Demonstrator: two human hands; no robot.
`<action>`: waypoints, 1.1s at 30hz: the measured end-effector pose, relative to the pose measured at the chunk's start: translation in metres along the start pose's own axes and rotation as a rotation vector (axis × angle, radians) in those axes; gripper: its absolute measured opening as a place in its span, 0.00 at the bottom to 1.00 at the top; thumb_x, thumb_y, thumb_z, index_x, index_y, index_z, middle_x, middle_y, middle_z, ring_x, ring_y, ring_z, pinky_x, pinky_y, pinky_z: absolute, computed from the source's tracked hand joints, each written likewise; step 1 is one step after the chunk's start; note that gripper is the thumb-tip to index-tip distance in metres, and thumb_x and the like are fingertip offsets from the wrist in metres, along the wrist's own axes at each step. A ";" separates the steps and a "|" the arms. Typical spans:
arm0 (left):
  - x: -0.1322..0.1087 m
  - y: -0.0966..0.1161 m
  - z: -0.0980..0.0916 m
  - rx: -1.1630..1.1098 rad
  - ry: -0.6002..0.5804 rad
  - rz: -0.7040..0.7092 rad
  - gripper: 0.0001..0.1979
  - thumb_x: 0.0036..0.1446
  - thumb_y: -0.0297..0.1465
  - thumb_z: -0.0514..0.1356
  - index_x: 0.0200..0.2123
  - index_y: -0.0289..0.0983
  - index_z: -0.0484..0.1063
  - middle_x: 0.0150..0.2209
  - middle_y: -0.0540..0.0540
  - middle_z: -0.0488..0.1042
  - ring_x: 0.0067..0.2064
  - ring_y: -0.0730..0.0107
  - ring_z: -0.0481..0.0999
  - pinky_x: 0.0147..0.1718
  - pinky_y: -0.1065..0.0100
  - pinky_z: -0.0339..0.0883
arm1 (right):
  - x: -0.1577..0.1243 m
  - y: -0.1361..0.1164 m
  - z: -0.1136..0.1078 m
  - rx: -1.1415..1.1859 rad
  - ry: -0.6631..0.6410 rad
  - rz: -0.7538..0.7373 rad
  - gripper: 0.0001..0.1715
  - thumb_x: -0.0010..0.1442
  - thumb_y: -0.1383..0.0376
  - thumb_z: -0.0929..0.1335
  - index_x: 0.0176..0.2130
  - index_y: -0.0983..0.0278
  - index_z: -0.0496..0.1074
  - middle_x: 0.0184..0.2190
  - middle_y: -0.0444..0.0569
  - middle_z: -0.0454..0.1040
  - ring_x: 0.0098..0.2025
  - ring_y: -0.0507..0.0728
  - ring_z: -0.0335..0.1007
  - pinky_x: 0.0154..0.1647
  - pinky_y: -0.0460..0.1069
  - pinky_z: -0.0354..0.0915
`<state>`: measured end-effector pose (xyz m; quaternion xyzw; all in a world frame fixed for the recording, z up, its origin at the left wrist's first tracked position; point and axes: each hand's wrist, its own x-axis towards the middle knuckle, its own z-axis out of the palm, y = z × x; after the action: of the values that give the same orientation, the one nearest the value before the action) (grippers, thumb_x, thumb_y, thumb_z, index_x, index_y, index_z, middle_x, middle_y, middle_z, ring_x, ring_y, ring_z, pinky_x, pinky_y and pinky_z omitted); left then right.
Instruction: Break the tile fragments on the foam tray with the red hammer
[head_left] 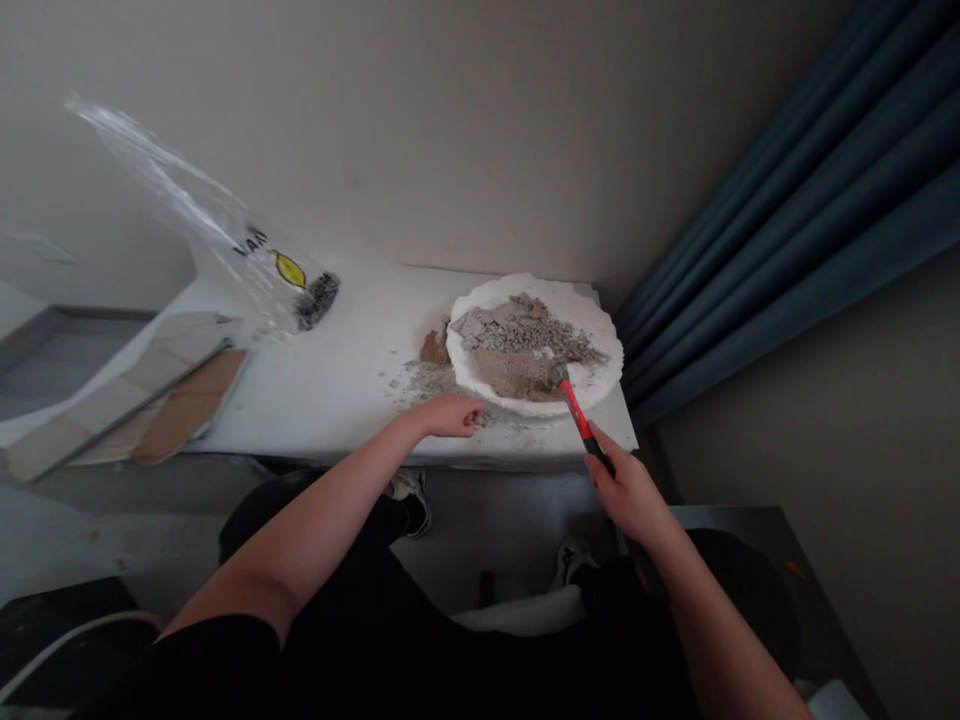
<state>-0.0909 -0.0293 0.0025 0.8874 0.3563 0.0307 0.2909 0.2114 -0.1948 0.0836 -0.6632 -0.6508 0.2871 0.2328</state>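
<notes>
R hand (626, 485) has its fingers wrapped round the hammer (574, 408), gripped on the black part; the head is down at the front of the brown textured slab (517, 375), in the rough-rimmed white dish (540, 407) w/ grey rubble (517, 328) behind. Dish sits at the worktop's (352, 390) right end, near its front edge. L hand (452, 415) is by the dish's front-left rim, fingers curled in a loose fist, nothing seen in them; can't tell if it touches the rim. To do this well, imo: short, light taps, working along the slab's broken edge; heavy blows could crack the dish or fling bits off, & there's already spill (431, 380) on the worktop just left of it. Keep L fingers outside the rim, well off the hammer's path, steadying the dish if it slides. Plastic bag (262, 265) & cardboard (191, 405), toward the worktop's left end, are well clear.
</notes>
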 end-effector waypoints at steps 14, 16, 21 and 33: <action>0.086 0.066 -0.018 -0.370 0.237 0.232 0.09 0.56 0.34 0.60 0.36 0.39 0.80 0.33 0.46 0.78 0.35 0.69 0.74 0.38 0.67 0.66 | 0.000 0.015 -0.007 -0.111 0.029 0.043 0.34 0.67 0.61 0.60 0.69 0.66 0.55 0.51 0.62 0.76 0.55 0.66 0.72 0.53 0.58 0.66; 0.095 0.069 -0.016 -0.314 0.269 0.267 0.09 0.58 0.34 0.60 0.36 0.39 0.80 0.35 0.45 0.77 0.38 0.67 0.74 0.41 0.65 0.66 | -0.001 0.013 -0.008 -0.114 0.020 0.048 0.33 0.67 0.61 0.59 0.69 0.66 0.55 0.50 0.62 0.77 0.55 0.67 0.72 0.53 0.58 0.66; 0.109 0.068 -0.017 -0.175 0.355 0.200 0.10 0.61 0.32 0.56 0.36 0.39 0.78 0.36 0.44 0.77 0.41 0.63 0.74 0.45 0.62 0.66 | -0.001 0.011 -0.009 -0.122 0.012 0.052 0.33 0.67 0.62 0.60 0.69 0.65 0.55 0.48 0.60 0.78 0.54 0.67 0.73 0.52 0.57 0.66; 0.121 0.060 -0.007 -0.275 0.367 0.091 0.07 0.56 0.32 0.59 0.36 0.39 0.78 0.30 0.48 0.78 0.32 0.66 0.75 0.35 0.66 0.66 | -0.002 0.009 -0.011 -0.142 -0.017 0.080 0.33 0.67 0.63 0.60 0.69 0.65 0.54 0.49 0.62 0.77 0.51 0.69 0.74 0.50 0.58 0.67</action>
<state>0.0340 0.0180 0.0217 0.8342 0.3551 0.2530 0.3375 0.2258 -0.1963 0.0853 -0.7012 -0.6443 0.2549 0.1680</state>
